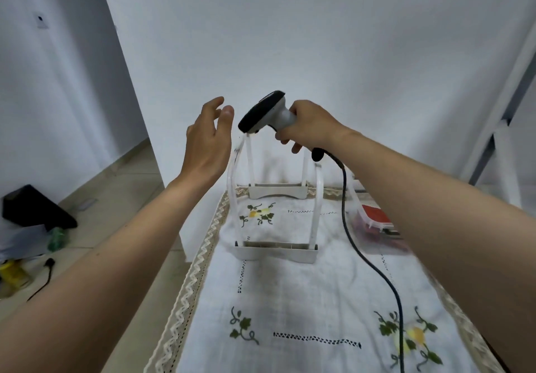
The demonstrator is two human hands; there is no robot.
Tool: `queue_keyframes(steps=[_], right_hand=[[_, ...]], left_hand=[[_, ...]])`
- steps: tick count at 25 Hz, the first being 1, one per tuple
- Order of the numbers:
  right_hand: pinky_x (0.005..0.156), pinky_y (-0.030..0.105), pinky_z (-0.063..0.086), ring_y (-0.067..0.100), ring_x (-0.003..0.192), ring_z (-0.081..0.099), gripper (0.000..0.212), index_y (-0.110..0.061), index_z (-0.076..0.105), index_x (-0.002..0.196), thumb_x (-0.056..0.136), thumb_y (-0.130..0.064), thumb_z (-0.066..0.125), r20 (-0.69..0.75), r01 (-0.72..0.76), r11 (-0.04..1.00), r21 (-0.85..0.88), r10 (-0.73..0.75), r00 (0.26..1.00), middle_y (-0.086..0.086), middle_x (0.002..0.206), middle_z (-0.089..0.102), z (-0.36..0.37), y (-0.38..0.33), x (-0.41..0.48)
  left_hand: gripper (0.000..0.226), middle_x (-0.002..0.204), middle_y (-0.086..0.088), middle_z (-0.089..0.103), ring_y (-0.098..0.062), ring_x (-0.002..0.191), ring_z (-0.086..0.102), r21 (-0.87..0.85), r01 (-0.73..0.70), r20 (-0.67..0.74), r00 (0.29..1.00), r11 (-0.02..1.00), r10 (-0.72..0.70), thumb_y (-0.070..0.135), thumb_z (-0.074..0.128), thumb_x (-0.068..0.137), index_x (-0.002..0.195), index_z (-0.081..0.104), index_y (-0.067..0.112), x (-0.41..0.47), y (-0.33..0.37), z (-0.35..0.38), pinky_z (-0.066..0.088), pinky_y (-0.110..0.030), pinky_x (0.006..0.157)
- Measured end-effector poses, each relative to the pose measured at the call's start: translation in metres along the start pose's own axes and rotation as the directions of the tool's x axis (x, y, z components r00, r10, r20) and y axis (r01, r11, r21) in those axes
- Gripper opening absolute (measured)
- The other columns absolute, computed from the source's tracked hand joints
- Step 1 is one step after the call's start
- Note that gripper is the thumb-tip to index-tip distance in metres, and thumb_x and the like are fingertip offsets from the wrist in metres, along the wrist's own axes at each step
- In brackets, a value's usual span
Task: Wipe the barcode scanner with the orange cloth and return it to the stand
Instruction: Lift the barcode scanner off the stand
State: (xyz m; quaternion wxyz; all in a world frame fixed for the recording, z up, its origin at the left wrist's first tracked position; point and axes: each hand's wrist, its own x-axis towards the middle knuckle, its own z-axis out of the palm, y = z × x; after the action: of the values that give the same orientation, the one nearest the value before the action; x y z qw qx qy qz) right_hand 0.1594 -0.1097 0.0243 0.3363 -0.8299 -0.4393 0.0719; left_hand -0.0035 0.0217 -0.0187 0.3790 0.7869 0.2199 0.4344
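While the right hand [311, 126] grips the barcode scanner [269, 113] above the stand [275, 253], left hand [207, 140] open beside it (no orange cloth visible), reseating seemingly remains.

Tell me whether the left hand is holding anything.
No, the left hand is open and empty beside the grey-and-black corded barcode scanner, which the right hand holds by its grip.

Scanner [264, 111] in R hand [311, 126] above stand [275, 252], L hand [207, 140] just left of it; stand on tablecloth [304, 300]; cable [343, 198] runs right of stand.
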Motion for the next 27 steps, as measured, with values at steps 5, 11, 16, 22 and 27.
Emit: queue_keyframes(steps=[5, 11, 16, 22, 27], right_hand=[[0.073, 0.046, 0.06, 0.027, 0.063, 0.067, 0.023, 0.001, 0.062, 0.107, 0.087, -0.007, 0.07, 0.087, -0.116, 0.961, 0.252, 0.097, 0.991, 0.012, 0.08, 0.069, -0.037, 0.016, -0.064], [0.068, 0.042, 0.058, 0.023, 0.064, 0.056, 0.014, -0.009, 0.067, 0.09, 0.084, -0.016, 0.079, 0.228, -0.275, 0.91, 0.31, 0.21, 0.951, 0.008, 0.067, 0.059, -0.027, 0.061, -0.138], [0.064, 0.048, 0.061, 0.03, 0.055, 0.065, 0.023, -0.005, 0.066, 0.079, 0.081, -0.023, 0.079, 0.185, -0.266, 0.935, 0.235, 0.226, 0.956, 0.01, 0.065, 0.06, -0.013, 0.073, -0.176], [0.05, 0.037, 0.052, 0.024, 0.043, 0.053, 0.029, -0.008, 0.06, 0.065, 0.079, -0.026, 0.079, 0.21, -0.202, 0.977, 0.066, 0.184, 0.96, 0.007, 0.056, 0.055, -0.008, 0.06, -0.19], [0.048, 0.032, 0.043, 0.021, 0.038, 0.047, 0.035, -0.01, 0.053, 0.056, 0.078, -0.023, 0.077, 0.2, -0.147, 0.989, -0.02, 0.148, 0.968, 0.005, 0.047, 0.052, -0.002, 0.056, -0.193]], left_hand=[[0.044, 0.131, 0.01, 0.064, -0.017, 0.126, 0.059, -0.238, 0.085, -0.005, 0.996, 0.967, -0.089, 0.058, 0.039, 0.097, 0.136, 0.05, 0.04, -0.041, 0.024, 0.011, 0.048, -0.047, 0.108], [0.046, 0.12, -0.007, 0.074, -0.03, 0.11, 0.072, -0.575, 0.434, 0.234, 0.9, 0.694, -0.369, 0.052, 0.034, 0.107, 0.132, 0.058, 0.023, -0.098, 0.043, 0.052, 0.059, -0.052, 0.095], [0.073, 0.126, -0.013, 0.074, -0.037, 0.115, 0.071, -0.673, 0.697, 0.546, 0.694, 0.247, -0.47, 0.074, 0.03, 0.097, 0.134, 0.065, 0.022, -0.135, 0.016, 0.08, 0.053, -0.065, 0.098], [0.074, 0.136, -0.017, 0.067, -0.041, 0.122, 0.066, -0.727, 0.687, 0.625, 0.674, 0.022, -0.394, 0.077, 0.037, 0.094, 0.14, 0.061, 0.024, -0.155, 0.006, 0.093, 0.048, -0.07, 0.101], [0.078, 0.14, -0.021, 0.062, -0.044, 0.122, 0.065, -0.711, 0.703, 0.659, 0.652, -0.027, -0.374, 0.079, 0.04, 0.091, 0.148, 0.052, 0.027, -0.158, 0.01, 0.096, 0.047, -0.07, 0.101]])
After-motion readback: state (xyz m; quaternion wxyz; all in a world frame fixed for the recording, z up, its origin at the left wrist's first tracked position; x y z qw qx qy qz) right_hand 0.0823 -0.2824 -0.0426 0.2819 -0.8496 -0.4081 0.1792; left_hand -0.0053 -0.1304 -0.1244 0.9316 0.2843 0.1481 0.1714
